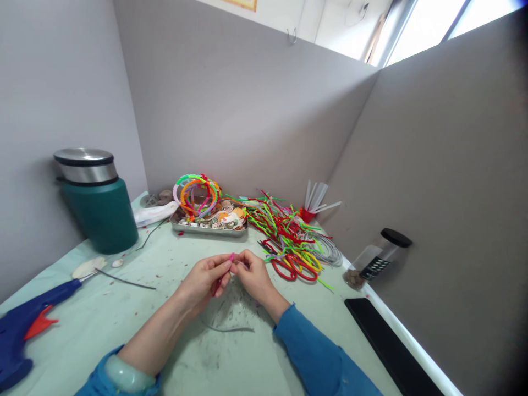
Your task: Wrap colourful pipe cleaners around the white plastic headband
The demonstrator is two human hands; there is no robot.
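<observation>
Both hands meet over the middle of the pale green table cover [181,308]. My left hand [205,280] is closed, its thumb and finger pinching a small pink piece [231,257]; a darker red-pink bit shows below its fingers. My right hand [251,272] is closed too, fingertips at the same pink piece, touching the left fingertips. What exactly the right fingers grip is too small to make out. A thin grey wire [231,330] lies on the cover below the hands.
A blue glue gun [41,305] and green flask [99,214] stand left. Behind are a metal tray [214,231] of shells with colourful rings [198,192], and pipe cleaners [280,220]. Red-handled scissors [289,269], a jar [377,258] and a black bar [383,341] are right.
</observation>
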